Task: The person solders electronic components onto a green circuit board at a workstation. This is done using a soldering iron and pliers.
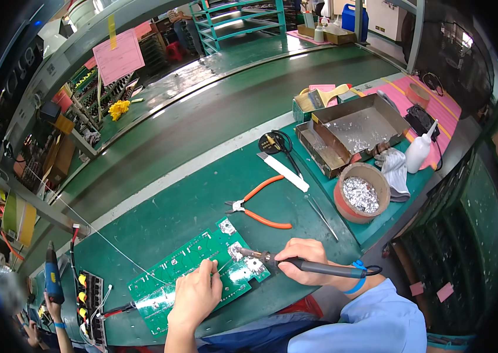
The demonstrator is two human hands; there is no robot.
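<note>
A large green circuit board (172, 265) lies at a slant on the green bench in front of me. My right hand (305, 259) is closed round the dark handle of a soldering iron (325, 268), whose tip meets silvery pads near the board's right end. My left hand (196, 294) rests over the middle of the board, its fingers pinched on thin solder wire (113, 247). That wire comes in from the upper left, and a short end points from the fingertips toward the iron's tip. Beyond the board lie orange-handled cutters (263, 203), with tweezers (323, 219) to their right.
A pot of solder scraps (362, 197), a metal tray (366, 126), a glove (394, 170) and a white squeeze bottle (418, 154) stand at right. A white-handled blade (284, 172) lies farther back. At left, a cabled component strip (90, 306) sits near a co-worker's hand (53, 309) holding a blue tool.
</note>
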